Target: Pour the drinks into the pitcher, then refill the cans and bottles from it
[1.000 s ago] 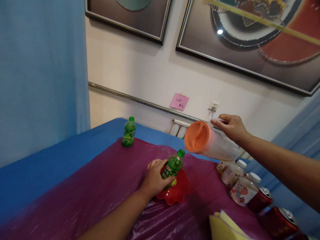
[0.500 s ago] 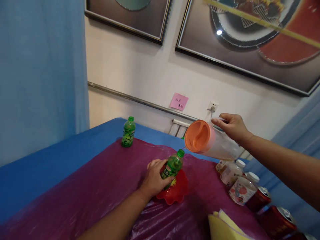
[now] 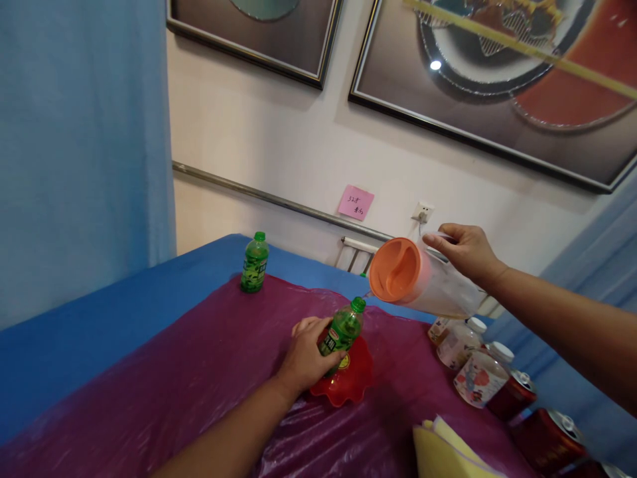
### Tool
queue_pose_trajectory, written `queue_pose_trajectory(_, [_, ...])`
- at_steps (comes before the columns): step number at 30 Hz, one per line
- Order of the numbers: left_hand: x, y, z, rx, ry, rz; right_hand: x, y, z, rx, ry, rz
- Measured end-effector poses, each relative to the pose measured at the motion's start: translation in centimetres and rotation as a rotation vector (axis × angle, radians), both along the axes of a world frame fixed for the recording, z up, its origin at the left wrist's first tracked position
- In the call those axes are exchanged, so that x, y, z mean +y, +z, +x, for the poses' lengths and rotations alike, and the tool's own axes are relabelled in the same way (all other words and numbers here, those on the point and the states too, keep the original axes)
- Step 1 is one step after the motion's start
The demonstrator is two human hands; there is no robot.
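My left hand [image 3: 308,352] is wrapped round a green-labelled plastic bottle [image 3: 343,327], which leans slightly over a red scalloped dish [image 3: 348,388]. In my right hand [image 3: 462,249] is the handle of a clear plastic pitcher [image 3: 445,289] with an orange lid [image 3: 395,270]. The pitcher is tipped almost onto its side, its spout at the mouth of the bottle. A little pale liquid lies along its lower wall. Whether liquid is running into the bottle is too small to tell.
Another green bottle [image 3: 255,263] stands at the back left of the purple plastic sheet [image 3: 199,372]. Along the right are bottles with white caps [image 3: 482,377], red cans [image 3: 550,441] and a folded yellow cloth [image 3: 445,448]. A metal rail [image 3: 279,201] crosses the wall behind.
Almost nothing differs. The pitcher has shifted very slightly to the right over the bottle; both hands keep their hold.
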State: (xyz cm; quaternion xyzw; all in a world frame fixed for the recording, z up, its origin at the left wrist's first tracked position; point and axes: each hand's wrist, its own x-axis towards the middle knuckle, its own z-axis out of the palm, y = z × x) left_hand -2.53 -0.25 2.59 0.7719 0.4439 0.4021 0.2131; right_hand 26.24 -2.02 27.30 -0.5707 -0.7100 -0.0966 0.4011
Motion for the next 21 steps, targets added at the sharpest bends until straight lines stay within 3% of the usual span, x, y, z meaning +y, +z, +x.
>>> queue_pose_trajectory(21, [0.02,-0.11,0.04,-0.015,0.005,0.002,-0.26,0.22,-0.35,0.006,-0.007,-0.008])
